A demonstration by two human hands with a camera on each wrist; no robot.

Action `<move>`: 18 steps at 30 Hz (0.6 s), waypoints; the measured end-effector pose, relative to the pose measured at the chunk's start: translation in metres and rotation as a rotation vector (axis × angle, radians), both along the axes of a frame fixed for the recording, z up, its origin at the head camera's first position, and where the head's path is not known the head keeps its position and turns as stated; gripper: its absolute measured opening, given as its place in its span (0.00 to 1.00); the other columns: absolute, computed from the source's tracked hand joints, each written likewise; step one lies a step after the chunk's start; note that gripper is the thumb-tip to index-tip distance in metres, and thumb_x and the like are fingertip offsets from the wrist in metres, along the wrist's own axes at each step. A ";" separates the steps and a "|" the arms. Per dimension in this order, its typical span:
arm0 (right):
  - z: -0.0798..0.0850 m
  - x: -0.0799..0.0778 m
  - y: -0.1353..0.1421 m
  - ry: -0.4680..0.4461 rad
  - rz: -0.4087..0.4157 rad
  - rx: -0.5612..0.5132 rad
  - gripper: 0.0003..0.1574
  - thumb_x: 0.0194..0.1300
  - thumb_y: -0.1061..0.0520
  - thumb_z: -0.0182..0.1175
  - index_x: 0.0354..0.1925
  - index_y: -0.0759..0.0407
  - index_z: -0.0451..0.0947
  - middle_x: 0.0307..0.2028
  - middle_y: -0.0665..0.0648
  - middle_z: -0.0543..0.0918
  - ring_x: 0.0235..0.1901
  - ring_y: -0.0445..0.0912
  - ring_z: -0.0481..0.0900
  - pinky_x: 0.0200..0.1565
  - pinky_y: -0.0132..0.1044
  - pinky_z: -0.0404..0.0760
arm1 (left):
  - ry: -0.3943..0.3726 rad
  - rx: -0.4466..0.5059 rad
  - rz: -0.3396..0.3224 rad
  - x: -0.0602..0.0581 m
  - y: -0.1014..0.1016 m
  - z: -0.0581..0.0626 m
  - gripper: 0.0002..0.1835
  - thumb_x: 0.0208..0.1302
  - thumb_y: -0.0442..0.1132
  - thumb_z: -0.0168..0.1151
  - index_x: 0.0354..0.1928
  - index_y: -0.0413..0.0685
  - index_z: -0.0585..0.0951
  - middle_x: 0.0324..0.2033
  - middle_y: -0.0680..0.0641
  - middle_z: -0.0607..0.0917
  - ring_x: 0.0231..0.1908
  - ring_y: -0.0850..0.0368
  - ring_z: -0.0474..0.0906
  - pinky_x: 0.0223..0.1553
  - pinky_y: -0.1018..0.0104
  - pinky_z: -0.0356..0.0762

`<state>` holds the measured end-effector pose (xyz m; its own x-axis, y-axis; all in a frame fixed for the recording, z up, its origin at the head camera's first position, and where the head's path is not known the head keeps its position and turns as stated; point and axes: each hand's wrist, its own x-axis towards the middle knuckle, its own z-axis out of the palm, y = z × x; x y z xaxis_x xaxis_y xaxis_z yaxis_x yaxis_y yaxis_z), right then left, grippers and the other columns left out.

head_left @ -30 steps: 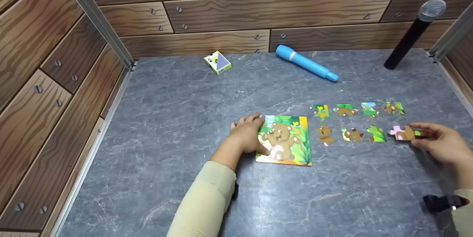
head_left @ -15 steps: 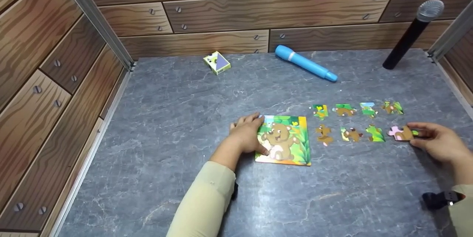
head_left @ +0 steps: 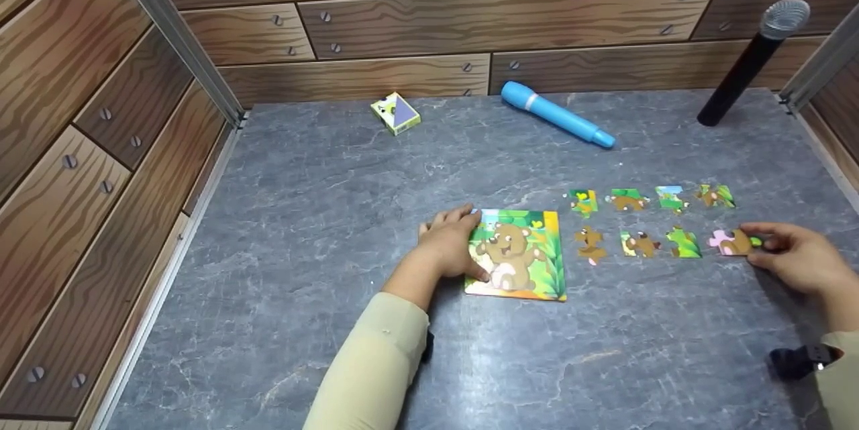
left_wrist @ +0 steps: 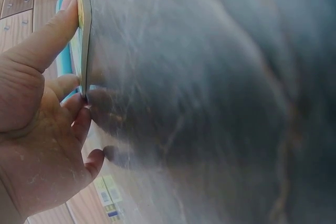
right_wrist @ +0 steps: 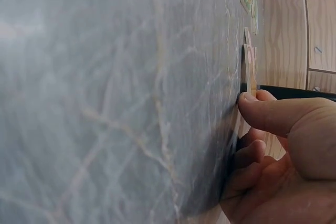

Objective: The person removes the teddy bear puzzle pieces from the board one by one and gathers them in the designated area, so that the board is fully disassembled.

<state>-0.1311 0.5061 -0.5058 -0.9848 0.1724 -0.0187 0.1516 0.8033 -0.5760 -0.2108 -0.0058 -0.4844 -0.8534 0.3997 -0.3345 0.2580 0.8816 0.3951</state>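
Observation:
In the head view, a square puzzle board (head_left: 520, 262) with a brown bear picture lies on the grey table. My left hand (head_left: 448, 245) holds its left side, thumb on the picture and forefinger at the far left corner. The left wrist view shows the board's edge (left_wrist: 85, 30) between that thumb and the fingers. At the right, my right hand (head_left: 802, 259) pinches the end of a pink and brown jigsaw piece (head_left: 728, 242) between thumb and forefinger, low over the table. That piece ends the nearer of two rows of loose pieces, beside a green piece (head_left: 683, 242).
Behind lie a small card box (head_left: 396, 113) and a blue marker-shaped stick (head_left: 557, 115). A black microphone (head_left: 751, 64) stands upright at the back right. Wood-patterned panels (head_left: 402, 27) wall the back and sides. Other jigsaw pieces (head_left: 627, 200) form the farther row.
The pink and brown piece has shifted very slightly right, and my right fingertips sit a little farther left over it. My left hand and the board keep their place.

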 end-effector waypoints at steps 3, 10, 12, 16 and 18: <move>0.001 0.000 0.001 0.002 0.010 -0.006 0.26 0.65 0.70 0.68 0.60 0.75 0.77 0.36 0.59 0.80 0.31 0.30 0.68 0.32 0.26 0.70 | 0.001 -0.004 -0.002 -0.001 0.000 0.000 0.63 0.49 0.61 0.84 0.84 0.59 0.60 0.84 0.53 0.54 0.80 0.47 0.51 0.72 0.44 0.55; 0.003 -0.001 0.001 -0.019 0.012 0.014 0.31 0.65 0.68 0.68 0.64 0.75 0.74 0.39 0.64 0.80 0.32 0.33 0.69 0.32 0.25 0.69 | 0.004 0.003 -0.002 -0.002 -0.001 -0.001 0.63 0.49 0.61 0.84 0.84 0.58 0.60 0.84 0.52 0.54 0.81 0.46 0.51 0.73 0.43 0.53; 0.003 -0.002 0.000 -0.032 -0.001 0.021 0.32 0.66 0.68 0.67 0.66 0.76 0.72 0.40 0.66 0.80 0.33 0.36 0.70 0.33 0.26 0.68 | 0.005 0.008 0.000 -0.001 -0.001 -0.001 0.63 0.49 0.61 0.84 0.84 0.58 0.60 0.84 0.52 0.54 0.81 0.46 0.51 0.74 0.42 0.52; 0.004 0.000 -0.006 -0.071 -0.051 0.002 0.34 0.66 0.70 0.64 0.68 0.79 0.68 0.37 0.64 0.77 0.31 0.43 0.70 0.30 0.29 0.69 | 0.000 0.006 0.000 0.000 -0.001 0.000 0.62 0.50 0.61 0.84 0.84 0.58 0.60 0.84 0.52 0.54 0.81 0.46 0.50 0.75 0.41 0.51; 0.006 0.000 -0.011 -0.094 -0.094 -0.016 0.35 0.67 0.70 0.63 0.68 0.81 0.65 0.36 0.62 0.75 0.31 0.46 0.70 0.29 0.31 0.69 | -0.001 0.006 0.000 0.000 0.000 0.000 0.62 0.50 0.60 0.84 0.84 0.58 0.60 0.84 0.52 0.54 0.81 0.46 0.50 0.74 0.42 0.51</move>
